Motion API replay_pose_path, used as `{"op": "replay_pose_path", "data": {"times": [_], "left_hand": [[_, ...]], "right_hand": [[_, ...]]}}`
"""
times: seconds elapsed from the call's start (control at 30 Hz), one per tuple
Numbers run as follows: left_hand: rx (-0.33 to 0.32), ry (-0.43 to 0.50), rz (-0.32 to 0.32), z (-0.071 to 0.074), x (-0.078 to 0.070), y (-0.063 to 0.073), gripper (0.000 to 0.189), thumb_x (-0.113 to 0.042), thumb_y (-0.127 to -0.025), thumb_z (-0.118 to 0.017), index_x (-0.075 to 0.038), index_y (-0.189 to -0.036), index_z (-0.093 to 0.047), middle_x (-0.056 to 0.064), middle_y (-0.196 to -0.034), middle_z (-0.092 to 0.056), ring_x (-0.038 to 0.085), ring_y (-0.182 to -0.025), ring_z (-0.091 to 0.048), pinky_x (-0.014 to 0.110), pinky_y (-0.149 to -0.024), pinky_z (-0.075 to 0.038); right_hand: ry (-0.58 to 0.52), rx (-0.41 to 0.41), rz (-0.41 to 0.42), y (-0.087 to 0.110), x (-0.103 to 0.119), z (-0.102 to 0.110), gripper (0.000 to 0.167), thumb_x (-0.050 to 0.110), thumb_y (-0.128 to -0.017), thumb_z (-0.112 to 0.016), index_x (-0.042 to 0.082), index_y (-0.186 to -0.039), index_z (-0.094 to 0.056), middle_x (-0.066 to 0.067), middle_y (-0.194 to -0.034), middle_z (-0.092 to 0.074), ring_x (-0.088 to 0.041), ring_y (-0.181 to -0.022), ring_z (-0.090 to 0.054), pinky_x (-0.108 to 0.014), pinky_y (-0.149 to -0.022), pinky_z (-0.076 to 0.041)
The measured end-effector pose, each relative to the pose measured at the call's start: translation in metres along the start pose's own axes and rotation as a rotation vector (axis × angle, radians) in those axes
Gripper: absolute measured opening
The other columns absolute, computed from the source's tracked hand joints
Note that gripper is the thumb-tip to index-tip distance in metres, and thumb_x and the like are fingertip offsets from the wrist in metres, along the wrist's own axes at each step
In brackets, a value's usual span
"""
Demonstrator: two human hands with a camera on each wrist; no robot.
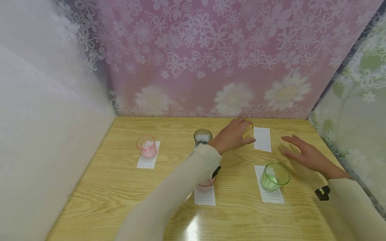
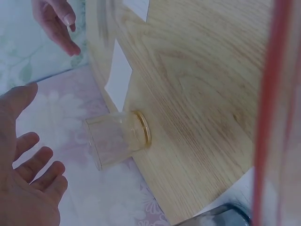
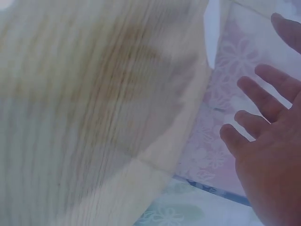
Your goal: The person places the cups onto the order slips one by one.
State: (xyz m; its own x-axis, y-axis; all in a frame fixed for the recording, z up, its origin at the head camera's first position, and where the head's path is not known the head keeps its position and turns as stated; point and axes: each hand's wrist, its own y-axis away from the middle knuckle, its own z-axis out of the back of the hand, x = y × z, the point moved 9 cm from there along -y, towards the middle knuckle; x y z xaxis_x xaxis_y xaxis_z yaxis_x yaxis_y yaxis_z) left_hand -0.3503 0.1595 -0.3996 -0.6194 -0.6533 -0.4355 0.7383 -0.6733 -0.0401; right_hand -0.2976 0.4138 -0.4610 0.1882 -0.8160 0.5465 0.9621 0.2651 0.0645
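Note:
At the back of the table my left hand (image 1: pixel 235 135) reaches over an amber glass (image 1: pixel 249 127), thumb and fingers spread. In the left wrist view the clear amber glass (image 2: pixel 120 139) stands on the wood, apart from the fingertips of that hand (image 2: pixel 30 174). A lined paper slip (image 1: pixel 262 139) lies just right of the glass. My right hand (image 1: pixel 310 156) hovers near the right side of the table, behind a green glass (image 1: pixel 274 179). Its fingers are spread and hold nothing, as the right wrist view also shows on that hand (image 3: pixel 273 136).
The green glass stands on a lined slip (image 1: pixel 272 197) with white bits inside. A pink glass (image 1: pixel 147 147) at the left and a dark grey glass (image 1: pixel 202 135) at middle back also hold white bits. My left sleeve (image 1: pixel 178 190) partly covers a red-pink glass (image 1: pixel 206 185). Floral cloth surrounds the table.

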Motion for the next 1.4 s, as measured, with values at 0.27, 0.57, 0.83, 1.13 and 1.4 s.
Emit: {"op": "replay_pose_path", "data": {"times": [0.27,0.57,0.83,1.13,1.4], "left_hand": [[-0.017,0.01,0.046,0.001,0.016,-0.009,0.077,-0.052,-0.108,-0.066,-0.025,-0.172,-0.033,0.001,-0.179,-0.028,0.021,-0.166,-0.029,0.039,-0.128,-0.042],[0.022,0.014,0.111,0.001,0.026,-0.012,0.085,-0.054,-0.106,-0.068,-0.028,-0.175,-0.024,0.0,-0.18,-0.024,0.021,-0.167,-0.026,0.041,-0.127,-0.043],[0.041,-0.004,0.112,0.006,0.027,-0.013,0.085,-0.056,-0.107,-0.066,-0.03,-0.175,-0.023,0.001,-0.18,-0.025,0.025,-0.168,-0.025,0.042,-0.129,-0.04],[0.049,-0.043,0.112,0.012,0.029,-0.021,0.082,-0.055,-0.107,-0.066,-0.027,-0.174,-0.027,0.001,-0.177,-0.029,0.022,-0.162,-0.034,0.037,-0.124,-0.045],[0.055,-0.04,0.158,0.012,0.034,-0.027,0.08,-0.055,-0.107,-0.065,-0.029,-0.174,-0.029,0.0,-0.177,-0.03,0.021,-0.161,-0.036,0.037,-0.124,-0.046]], "right_hand": [[-0.011,0.038,-0.028,-0.021,-0.011,-0.004,0.082,0.042,-0.11,-0.066,0.002,-0.171,-0.029,-0.039,-0.176,-0.01,-0.063,-0.162,-0.005,-0.089,-0.112,-0.023],[0.008,0.073,-0.02,-0.04,-0.021,-0.015,0.086,0.041,-0.108,-0.069,0.0,-0.171,-0.027,-0.038,-0.175,-0.016,-0.062,-0.163,-0.002,-0.088,-0.117,-0.018],[0.021,0.092,-0.03,-0.048,-0.021,-0.017,0.087,0.042,-0.108,-0.069,-0.001,-0.171,-0.028,-0.038,-0.175,-0.016,-0.062,-0.163,-0.002,-0.088,-0.117,-0.018],[0.012,0.101,-0.036,-0.057,-0.025,-0.024,0.09,0.046,-0.108,-0.069,0.0,-0.172,-0.025,-0.037,-0.176,-0.015,-0.062,-0.163,-0.002,-0.087,-0.119,-0.016],[0.002,0.121,-0.031,-0.068,-0.021,-0.026,0.095,0.048,-0.108,-0.068,0.001,-0.174,-0.019,-0.033,-0.178,-0.01,-0.061,-0.164,0.003,-0.088,-0.119,-0.012]]}}
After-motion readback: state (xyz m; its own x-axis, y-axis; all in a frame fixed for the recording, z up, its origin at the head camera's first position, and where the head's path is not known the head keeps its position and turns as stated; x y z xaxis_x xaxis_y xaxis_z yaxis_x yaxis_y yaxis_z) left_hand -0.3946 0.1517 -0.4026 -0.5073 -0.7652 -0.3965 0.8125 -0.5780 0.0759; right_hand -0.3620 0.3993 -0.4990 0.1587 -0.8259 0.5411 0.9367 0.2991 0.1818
